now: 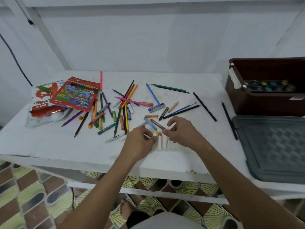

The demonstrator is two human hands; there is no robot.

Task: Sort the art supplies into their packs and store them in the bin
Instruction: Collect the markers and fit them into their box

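While both hands work low on the white bench [49,142], the left hand [140,142] pinches a yellow-tipped crayon [155,133] in its curled fingers [149,136]. Right hand [179,131] pinches a brown crayon [157,124] by its near end, with an orange-tipped crayon [159,139] lying between the two hands.

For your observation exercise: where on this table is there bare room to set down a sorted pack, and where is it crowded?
Bare: the table's front-left stretch, before the red pack, and the back strip by the wall. Crowded: the middle, strewn with pencils and crayons around both hands; the bin and grey lid fill the right.
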